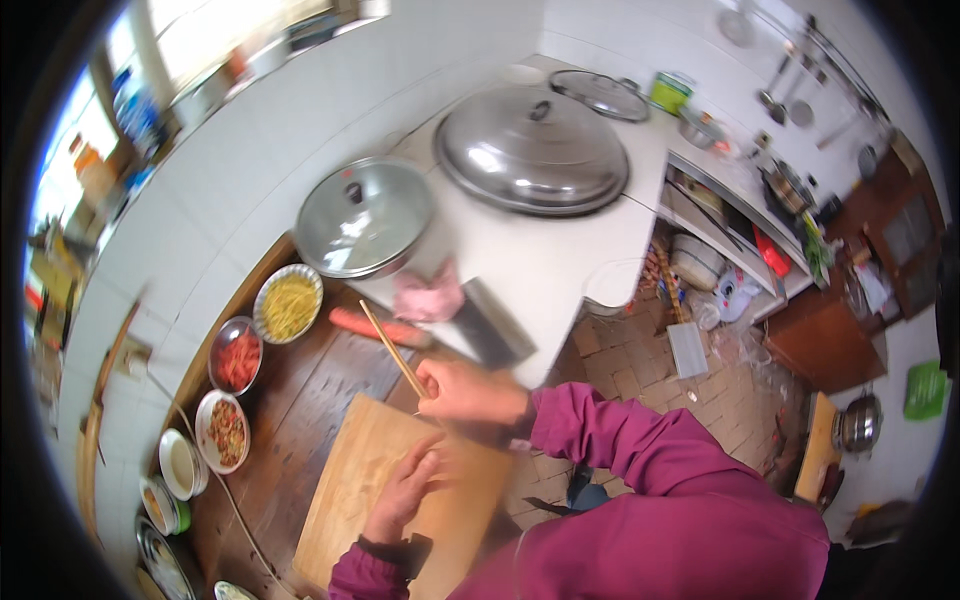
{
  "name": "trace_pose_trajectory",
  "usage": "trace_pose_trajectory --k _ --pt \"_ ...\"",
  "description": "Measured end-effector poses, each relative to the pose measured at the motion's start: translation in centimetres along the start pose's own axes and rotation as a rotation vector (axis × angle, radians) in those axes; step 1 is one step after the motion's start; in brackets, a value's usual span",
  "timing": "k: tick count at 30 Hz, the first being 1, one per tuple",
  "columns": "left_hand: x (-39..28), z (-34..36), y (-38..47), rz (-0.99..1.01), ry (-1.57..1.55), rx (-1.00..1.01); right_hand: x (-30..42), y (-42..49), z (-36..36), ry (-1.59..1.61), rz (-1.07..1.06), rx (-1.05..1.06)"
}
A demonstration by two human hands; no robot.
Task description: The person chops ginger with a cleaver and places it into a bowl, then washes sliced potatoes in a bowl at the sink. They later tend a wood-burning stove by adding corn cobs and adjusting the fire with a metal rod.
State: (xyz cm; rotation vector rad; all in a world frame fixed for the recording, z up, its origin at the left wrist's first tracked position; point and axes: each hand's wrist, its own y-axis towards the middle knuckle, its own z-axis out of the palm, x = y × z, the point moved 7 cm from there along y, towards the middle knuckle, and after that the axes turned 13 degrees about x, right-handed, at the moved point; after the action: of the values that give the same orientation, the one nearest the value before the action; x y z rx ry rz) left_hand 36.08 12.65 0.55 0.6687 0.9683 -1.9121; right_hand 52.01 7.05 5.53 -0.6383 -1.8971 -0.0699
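My right hand [469, 394] grips a pair of wooden chopsticks [391, 343], which point up and away to the left. Below it, my left hand [405, 484] hovers with fingers apart over a wooden cutting board [334, 499], slightly blurred. Beyond the chopsticks lie a long reddish cylinder of food [375, 328], a crumpled pink cloth [430, 294] and a cleaver [495, 322] with a broad dark blade. Along the wall stand a fluted bowl of yellow shreds [289, 305], a bowl of red strips [236, 358] and a bowl of mixed diced food [227, 433].
A glass-lidded pan [364, 217] and a large domed steel lid [532, 150] occupy the white counter [517, 255]. A cable [238, 514] crosses the brown wooden table [270, 420]. More bowls [180, 465] line its left edge. Brick floor [630, 375] lies beyond the counter's edge.
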Motion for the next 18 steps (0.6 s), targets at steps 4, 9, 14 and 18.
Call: trace_pose_trajectory --k 4,9,14,18 --pt "1.1 9.6 7.9 -0.030 0.073 0.193 -4.6 -9.4 -6.0 0.109 0.033 -0.163" --pt "3.5 22.7 20.0 -0.113 0.623 0.397 -13.1 -23.0 -15.6 0.341 0.075 -0.279" --pt "4.7 37.4 29.5 -0.304 0.503 0.653 -18.1 -37.2 -28.0 0.669 -0.027 -0.384" --pt "5.1 46.1 34.8 -0.364 0.545 0.753 -20.7 -45.5 -35.9 0.666 -0.060 -0.558"
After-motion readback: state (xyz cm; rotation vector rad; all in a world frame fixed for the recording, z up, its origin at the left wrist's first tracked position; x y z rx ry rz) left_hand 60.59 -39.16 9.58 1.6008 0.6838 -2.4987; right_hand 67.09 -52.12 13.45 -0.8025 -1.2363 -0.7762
